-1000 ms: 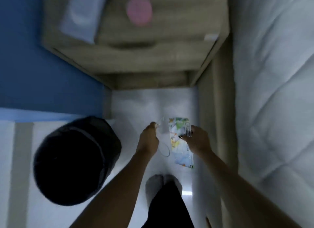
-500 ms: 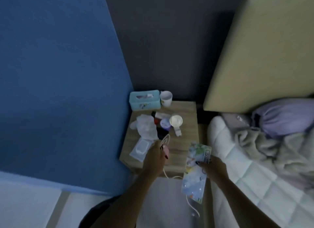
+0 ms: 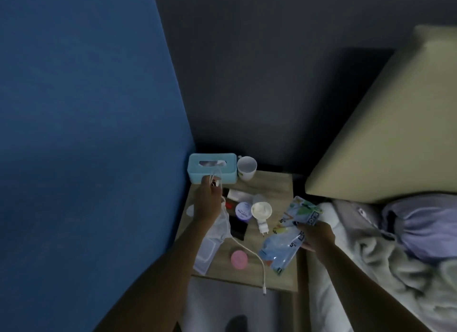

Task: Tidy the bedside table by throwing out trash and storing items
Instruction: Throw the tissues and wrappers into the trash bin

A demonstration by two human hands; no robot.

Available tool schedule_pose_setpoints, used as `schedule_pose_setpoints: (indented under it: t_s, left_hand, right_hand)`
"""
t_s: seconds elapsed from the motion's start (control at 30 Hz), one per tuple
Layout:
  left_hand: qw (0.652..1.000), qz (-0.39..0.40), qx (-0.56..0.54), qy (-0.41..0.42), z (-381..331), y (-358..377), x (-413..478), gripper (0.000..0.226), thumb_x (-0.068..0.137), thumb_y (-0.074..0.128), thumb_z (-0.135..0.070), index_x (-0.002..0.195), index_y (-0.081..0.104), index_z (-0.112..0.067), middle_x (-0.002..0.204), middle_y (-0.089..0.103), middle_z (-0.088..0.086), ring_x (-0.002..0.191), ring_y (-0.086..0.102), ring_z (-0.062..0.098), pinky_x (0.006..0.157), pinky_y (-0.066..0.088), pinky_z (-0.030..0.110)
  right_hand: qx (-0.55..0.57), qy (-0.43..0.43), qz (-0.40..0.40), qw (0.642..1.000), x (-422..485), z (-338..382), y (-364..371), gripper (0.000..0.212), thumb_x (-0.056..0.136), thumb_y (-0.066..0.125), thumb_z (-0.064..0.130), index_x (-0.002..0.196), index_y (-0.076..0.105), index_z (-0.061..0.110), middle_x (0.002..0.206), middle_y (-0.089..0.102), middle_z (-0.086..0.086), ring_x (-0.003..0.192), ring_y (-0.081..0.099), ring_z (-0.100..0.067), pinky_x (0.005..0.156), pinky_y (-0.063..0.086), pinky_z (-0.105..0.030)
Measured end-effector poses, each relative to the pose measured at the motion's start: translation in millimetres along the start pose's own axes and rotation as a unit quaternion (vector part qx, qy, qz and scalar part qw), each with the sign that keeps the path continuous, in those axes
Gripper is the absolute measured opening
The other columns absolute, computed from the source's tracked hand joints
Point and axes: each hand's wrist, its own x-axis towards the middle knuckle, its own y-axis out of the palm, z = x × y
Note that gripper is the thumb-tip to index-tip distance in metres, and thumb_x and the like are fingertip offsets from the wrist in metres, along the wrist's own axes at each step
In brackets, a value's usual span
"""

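The wooden bedside table [image 3: 272, 190] stands in the corner between a blue wall and the bed. My left hand [image 3: 207, 200] grips a white cable [image 3: 249, 252] above the table's left side; the cable trails down past the front edge, its plug end hanging free. My right hand [image 3: 315, 235] holds a colourful plastic wrapper [image 3: 286, 237] over the table's right edge. On the table lie a teal tissue box [image 3: 212, 167], a white cup [image 3: 246, 168], a round jar [image 3: 243, 210], a white plug-in light [image 3: 261, 212], a pink lid [image 3: 239, 258] and a wipes pack [image 3: 206, 255].
A beige headboard [image 3: 383, 134] and a bed with a rumpled blanket [image 3: 408, 270] and a purple pillow [image 3: 425, 223] fill the right side. The blue wall [image 3: 86, 134] closes off the left. Pale floor [image 3: 227, 307] shows below the table.
The view swung up from the floor and a dark bin to the table top. My left hand moved back toward the tissue box with the cable; my right hand still holds the wrapper.
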Motion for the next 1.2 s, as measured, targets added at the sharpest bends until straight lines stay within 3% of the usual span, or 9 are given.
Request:
schedule_pose_setpoints:
  t_s: [0.13, 0.23, 0.3, 0.47, 0.57, 0.73, 0.87, 1.07, 1.2]
  left_hand:
    - [0.998, -0.037, 0.003, -0.051, 9.2, 5.3, 45.1, 0.031, 0.089, 0.048, -0.002, 0.118, 0.056, -0.006, 0.112, 0.066, 0.017, 0.097, 0.066, 0.033, 0.073, 0.057, 0.039]
    - [0.996, -0.040, -0.049, -0.068, -6.7, 14.5, 77.7, 0.028, 0.087, 0.046, 0.002, 0.112, 0.057, -0.004, 0.098, 0.066, 0.014, 0.073, 0.066, 0.019, 0.055, 0.053, 0.026]
    - [0.994, -0.053, -0.075, -0.058, -23.1, 19.7, 99.7, 0.025, 0.086, 0.045, 0.003, 0.106, 0.058, -0.004, 0.090, 0.065, 0.015, 0.063, 0.062, 0.015, 0.054, 0.052, 0.027]
    - [0.996, -0.056, -0.062, -0.027, -41.4, 26.4, 135.7, 0.029, 0.078, 0.044, -0.001, 0.104, 0.056, 0.001, 0.102, 0.064, 0.024, 0.079, 0.064, 0.033, 0.067, 0.058, 0.040]
    - [0.998, -0.012, -0.036, -0.057, -18.0, 34.3, 135.1, 0.024, 0.085, 0.045, 0.002, 0.106, 0.057, -0.002, 0.099, 0.067, 0.023, 0.067, 0.065, 0.023, 0.054, 0.054, 0.028]
    - [0.989, 0.044, 0.061, -0.130, 60.6, 46.1, 107.0, 0.020, 0.085, 0.052, -0.007, 0.104, 0.057, -0.006, 0.103, 0.068, 0.017, 0.094, 0.068, 0.032, 0.081, 0.056, 0.049]
    - [0.973, 0.099, 0.142, -0.151, 104.2, 58.3, 76.2, 0.021, 0.094, 0.049, -0.011, 0.111, 0.059, -0.004, 0.110, 0.066, 0.015, 0.102, 0.061, 0.028, 0.076, 0.043, 0.029]
    - [0.952, 0.145, 0.264, -0.054, 152.4, 68.5, 44.0, 0.023, 0.095, 0.051, -0.017, 0.108, 0.063, -0.002, 0.105, 0.068, 0.017, 0.102, 0.064, 0.028, 0.082, 0.049, 0.028]
    - [0.927, 0.132, 0.351, 0.003, 165.0, 69.3, 31.6, 0.045, 0.086, 0.065, -0.034, 0.120, 0.057, -0.004, 0.117, 0.059, 0.018, 0.111, 0.054, 0.031, 0.087, 0.050, 0.037]
  right_hand:
    - [0.005, 0.022, -0.005, 1.000, 29.5, 0.3, 18.6, 0.037, 0.081, 0.072, 0.009, 0.114, 0.058, -0.001, 0.104, 0.065, -0.024, 0.092, 0.066, -0.038, 0.078, 0.058, -0.047]
    - [-0.007, 0.039, -0.002, 0.999, 48.9, 4.1, 24.6, 0.037, 0.082, 0.071, 0.009, 0.115, 0.056, -0.001, 0.108, 0.064, -0.024, 0.088, 0.064, -0.034, 0.072, 0.058, -0.044]
    - [-0.020, 0.048, 0.006, 0.999, 61.5, 7.5, 29.4, 0.038, 0.084, 0.069, 0.008, 0.117, 0.054, -0.002, 0.112, 0.063, -0.025, 0.089, 0.062, -0.032, 0.067, 0.056, -0.039]
    - [-0.059, 0.062, 0.003, 0.996, 81.9, 12.3, 44.1, 0.027, 0.088, 0.064, 0.006, 0.109, 0.052, -0.002, 0.101, 0.060, -0.023, 0.096, 0.062, -0.037, 0.064, 0.052, -0.036]
    - [-0.091, 0.062, 0.008, 0.994, 99.5, 7.9, 52.9, 0.017, 0.087, 0.065, 0.012, 0.093, 0.051, 0.002, 0.095, 0.063, -0.018, 0.087, 0.064, -0.032, 0.081, 0.057, -0.046]
    - [-0.130, 0.058, 0.020, 0.990, 128.0, -3.9, 63.7, 0.021, 0.082, 0.071, 0.019, 0.090, 0.053, 0.013, 0.092, 0.066, -0.016, 0.084, 0.067, -0.031, 0.080, 0.058, -0.049]
    - [-0.135, 0.090, 0.037, 0.986, 151.4, -21.4, 70.1, 0.039, 0.078, 0.076, 0.018, 0.108, 0.052, 0.007, 0.098, 0.065, -0.017, 0.084, 0.066, -0.029, 0.079, 0.059, -0.046]
    - [-0.134, 0.116, 0.066, 0.982, 167.8, -54.5, 75.3, 0.054, 0.072, 0.080, 0.021, 0.115, 0.049, 0.008, 0.106, 0.065, -0.018, 0.084, 0.067, -0.029, 0.054, 0.056, -0.034]
    - [-0.206, 0.112, 0.044, 0.971, 158.7, -64.2, 82.5, 0.058, 0.072, 0.081, 0.027, 0.113, 0.047, 0.005, 0.100, 0.062, -0.018, 0.079, 0.066, -0.029, 0.066, 0.060, -0.042]
